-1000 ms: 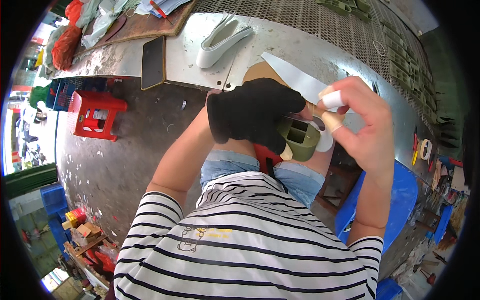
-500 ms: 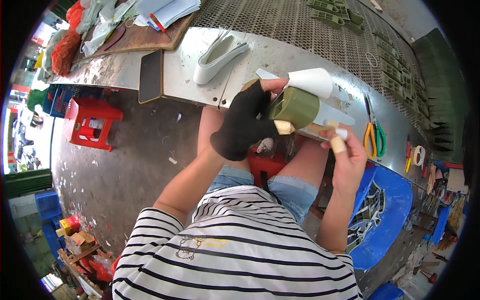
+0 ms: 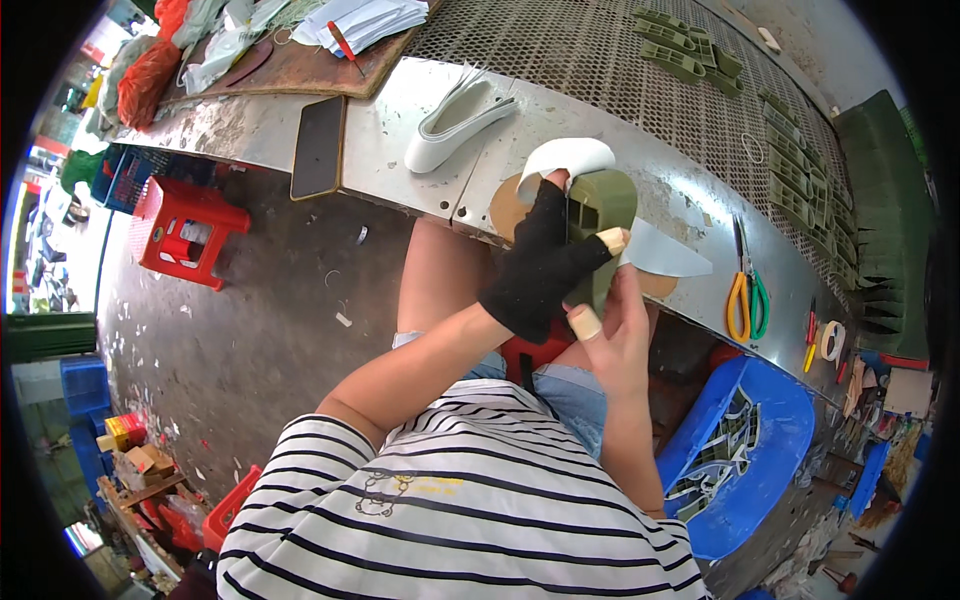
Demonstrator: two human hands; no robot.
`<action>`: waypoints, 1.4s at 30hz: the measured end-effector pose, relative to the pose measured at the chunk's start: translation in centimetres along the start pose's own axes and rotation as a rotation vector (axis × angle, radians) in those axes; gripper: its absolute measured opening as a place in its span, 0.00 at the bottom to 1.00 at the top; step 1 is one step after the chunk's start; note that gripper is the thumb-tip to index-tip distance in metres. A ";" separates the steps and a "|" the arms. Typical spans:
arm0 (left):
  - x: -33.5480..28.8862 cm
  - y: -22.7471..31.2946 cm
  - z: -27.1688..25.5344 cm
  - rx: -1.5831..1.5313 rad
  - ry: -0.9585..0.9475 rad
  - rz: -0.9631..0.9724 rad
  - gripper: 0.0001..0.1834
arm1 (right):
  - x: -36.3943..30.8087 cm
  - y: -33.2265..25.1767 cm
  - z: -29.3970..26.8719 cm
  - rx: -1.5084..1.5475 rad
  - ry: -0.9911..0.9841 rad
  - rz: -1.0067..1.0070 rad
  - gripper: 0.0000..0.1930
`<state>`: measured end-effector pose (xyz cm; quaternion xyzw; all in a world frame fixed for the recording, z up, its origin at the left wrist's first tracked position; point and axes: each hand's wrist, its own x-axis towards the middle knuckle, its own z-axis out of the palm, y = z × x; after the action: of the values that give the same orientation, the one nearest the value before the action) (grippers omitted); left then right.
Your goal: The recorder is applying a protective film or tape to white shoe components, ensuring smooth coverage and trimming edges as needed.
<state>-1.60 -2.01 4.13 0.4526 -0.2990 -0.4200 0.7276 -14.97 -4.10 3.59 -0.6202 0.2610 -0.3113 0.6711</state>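
Note:
Over the bench edge, my left hand [image 3: 550,262], in a black fingerless glove, is closed round an olive-green shoe sole [image 3: 607,195] with hollow cavities. A wide white strip [image 3: 570,155] curls off the sole's far end, beside my left fingertips. Pale tape wraps the left thumb. From below, my right hand [image 3: 622,345] grips the sole's near end, its thumb and a finger pressed to it. Tape covers the right thumb too. Behind the sole, a brown rounded piece [image 3: 508,208] and a pale pointed sheet [image 3: 670,250] lie on the metal bench [image 3: 690,205].
A bundle of white strips [image 3: 445,135] and a phone [image 3: 318,148] lie leftward on the bench. Scissors [image 3: 745,290] with orange and green handles lie right. More green soles [image 3: 810,180] rest on mesh. A blue tub [image 3: 770,470] holds parts. A red stool [image 3: 185,225] stands left.
My right hand has come left and now grips the sole's near end. The sole has turned more upright, and the white strip has swung left to its far end.

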 end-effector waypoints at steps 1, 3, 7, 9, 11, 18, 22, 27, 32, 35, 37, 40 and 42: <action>0.0 0.1 0.1 -0.003 0.030 0.011 0.37 | 0.0 0.6 0.2 0.029 0.054 -0.016 0.25; 0.1 0.3 -0.4 0.137 0.108 -0.009 0.35 | 0.0 2.7 -2.5 0.210 0.112 0.050 0.23; 0.3 0.4 -0.8 -0.025 0.002 -0.079 0.30 | -0.3 0.8 -3.5 0.229 -0.042 0.107 0.22; 0.0 1.7 -0.6 -0.120 0.020 -0.063 0.28 | -0.2 0.9 -4.0 0.063 -0.029 0.126 0.27; -0.1 2.2 -1.2 -0.222 -0.017 -0.174 0.25 | 0.1 0.7 -5.4 0.323 -0.310 0.002 0.35; -1.7 4.0 -1.5 -0.055 -0.232 -0.262 0.19 | 4.6 1.7 -3.0 0.675 -0.291 0.063 0.39; -2.2 5.1 -2.2 -0.196 -0.250 -0.469 0.17 | 6.1 -0.2 -3.4 0.712 -0.273 0.064 0.29; -1.7 4.2 -2.2 -0.301 -0.103 -0.521 0.20 | 5.6 -0.4 -5.5 0.628 0.179 -0.051 0.17; -0.5 2.7 -2.7 -0.196 -0.100 -0.497 0.23 | 3.8 -1.2 -5.1 0.379 0.255 -0.230 0.14; -0.5 2.3 -2.2 -0.237 -0.020 -0.475 0.23 | 2.6 -0.6 -4.3 0.211 0.330 -0.307 0.13; -0.6 2.4 -1.5 -0.241 0.045 -0.439 0.23 | 2.0 -0.8 -3.7 0.023 0.347 -0.385 0.14; -0.2 2.3 -0.8 -0.289 0.072 -0.428 0.21 | 1.3 -0.4 -3.1 -0.107 0.332 -0.436 0.14; 0.4 1.0 -0.5 -0.276 0.086 -0.396 0.20 | 1.3 -0.1 -2.3 -0.197 0.334 -0.463 0.14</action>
<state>-0.68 -1.95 4.86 0.4161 -0.1130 -0.5717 0.6980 -15.84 -6.59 3.49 -0.6656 0.2483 -0.5270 0.4665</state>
